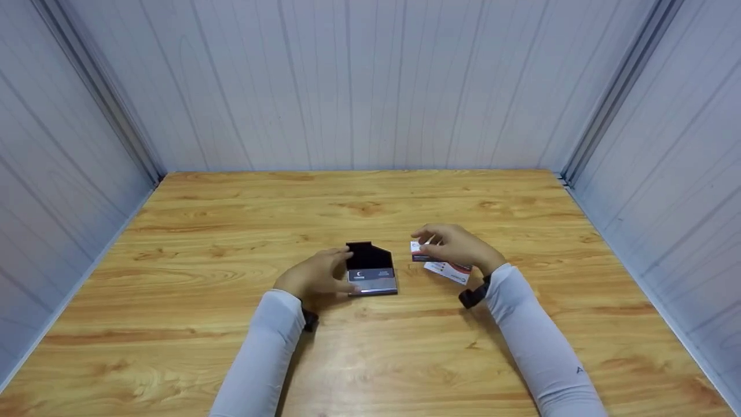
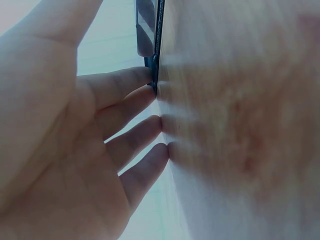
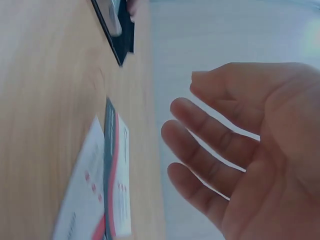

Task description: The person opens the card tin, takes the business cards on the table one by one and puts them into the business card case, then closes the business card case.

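Note:
A black card case with a printed grey pocket lies opened out on the table. My left hand is at its left side, the thumb over the pocket's corner and the fingertips down at the table by the case's dark edge. My right hand hovers over business cards, its fingers loosely bent with nothing between them. One white card with a red stripe lies angled under a second white and dark card, which the right hand partly covers.
The wood-grain table meets a pale panelled wall at the back, with more panelling on both sides. Each wrist carries a black strapped camera, the right one close in front of the cards.

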The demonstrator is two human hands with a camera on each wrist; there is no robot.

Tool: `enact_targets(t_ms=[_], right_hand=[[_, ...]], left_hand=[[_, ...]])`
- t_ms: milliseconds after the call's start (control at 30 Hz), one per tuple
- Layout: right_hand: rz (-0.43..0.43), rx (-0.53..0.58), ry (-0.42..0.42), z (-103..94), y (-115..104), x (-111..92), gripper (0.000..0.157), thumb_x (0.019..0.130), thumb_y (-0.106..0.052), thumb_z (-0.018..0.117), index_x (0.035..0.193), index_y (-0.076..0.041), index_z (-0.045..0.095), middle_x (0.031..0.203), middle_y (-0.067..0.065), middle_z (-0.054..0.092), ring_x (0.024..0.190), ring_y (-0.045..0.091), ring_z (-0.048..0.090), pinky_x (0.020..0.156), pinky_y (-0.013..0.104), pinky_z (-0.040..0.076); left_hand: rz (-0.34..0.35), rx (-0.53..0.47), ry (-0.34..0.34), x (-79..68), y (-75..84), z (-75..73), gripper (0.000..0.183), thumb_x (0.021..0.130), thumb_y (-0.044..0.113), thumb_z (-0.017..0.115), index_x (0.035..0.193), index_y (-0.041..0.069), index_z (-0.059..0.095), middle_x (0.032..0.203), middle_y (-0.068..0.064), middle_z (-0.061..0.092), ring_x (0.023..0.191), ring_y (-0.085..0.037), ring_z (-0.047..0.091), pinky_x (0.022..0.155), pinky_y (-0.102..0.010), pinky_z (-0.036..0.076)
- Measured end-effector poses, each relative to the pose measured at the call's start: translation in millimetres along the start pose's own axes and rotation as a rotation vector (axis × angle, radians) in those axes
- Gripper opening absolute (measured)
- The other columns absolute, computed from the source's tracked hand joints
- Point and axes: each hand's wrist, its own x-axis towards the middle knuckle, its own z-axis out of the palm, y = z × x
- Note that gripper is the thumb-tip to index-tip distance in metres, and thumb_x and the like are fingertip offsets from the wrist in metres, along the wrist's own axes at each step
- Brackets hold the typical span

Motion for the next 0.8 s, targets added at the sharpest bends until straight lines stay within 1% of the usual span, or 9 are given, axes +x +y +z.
enact_targets(t_ms=[167,367,467,600,667,800], right_hand=[[0.072,-0.066,0.020,-7.6,7.4,-3.4,0.039,0.100,-0.020,0.063,0.135,-0.002,0.061,0.121,0.016,0.065,0.110,0.032,0.061,0.092,0.051,0.051],[0.149,-0.113,-0.006,-10.2,19.9,-2.9,0.045,0.098,-0.020,0.067,0.136,0.002,0.058,0.130,0.023,0.060,0.118,0.036,0.057,0.098,0.052,0.047],[0.178,-0.123,-0.027,-11.0,26.0,-3.5,0.047,0.097,-0.019,0.069,0.137,0.004,0.058,0.129,0.023,0.059,0.111,0.033,0.058,0.093,0.049,0.049],[0.194,-0.149,-0.034,-12.2,31.6,-5.3,0.048,0.095,-0.019,0.073,0.135,0.004,0.060,0.120,0.019,0.060,0.095,0.026,0.054,0.083,0.043,0.047],[0.198,-0.155,-0.033,-12.5,32.8,-6.1,0.049,0.094,-0.020,0.074,0.134,0.004,0.060,0.119,0.018,0.061,0.096,0.026,0.053,0.085,0.044,0.047],[0.211,-0.129,-0.028,-12.7,34.4,-6.9,0.049,0.092,-0.019,0.076,0.133,0.004,0.060,0.122,0.019,0.062,0.106,0.030,0.057,0.093,0.048,0.048]], left_hand=[[0.004,-0.001,0.003,1.2,0.0,0.4,0.093,0.086,0.051,0.077,0.158,0.013,0.032,0.164,-0.007,0.024,0.150,-0.029,0.019,0.118,-0.049,0.023],[0.019,0.007,0.007,2.1,-0.1,0.6,0.092,0.086,0.048,0.078,0.158,0.011,0.034,0.163,-0.008,0.026,0.150,-0.030,0.020,0.118,-0.048,0.024],[0.018,0.004,0.006,2.2,-0.6,0.6,0.093,0.086,0.049,0.078,0.158,0.011,0.034,0.163,-0.008,0.025,0.150,-0.030,0.020,0.118,-0.049,0.024],[0.020,0.001,0.003,2.4,-1.0,0.2,0.093,0.085,0.049,0.078,0.158,0.011,0.033,0.163,-0.009,0.025,0.150,-0.030,0.019,0.118,-0.049,0.024],[0.025,0.005,0.003,1.9,-0.9,0.1,0.093,0.086,0.049,0.078,0.158,0.011,0.033,0.163,-0.009,0.025,0.150,-0.030,0.020,0.118,-0.049,0.023],[0.025,0.018,0.001,0.6,-0.8,0.1,0.093,0.086,0.050,0.077,0.158,0.011,0.033,0.163,-0.010,0.025,0.150,-0.030,0.020,0.118,-0.049,0.023]])
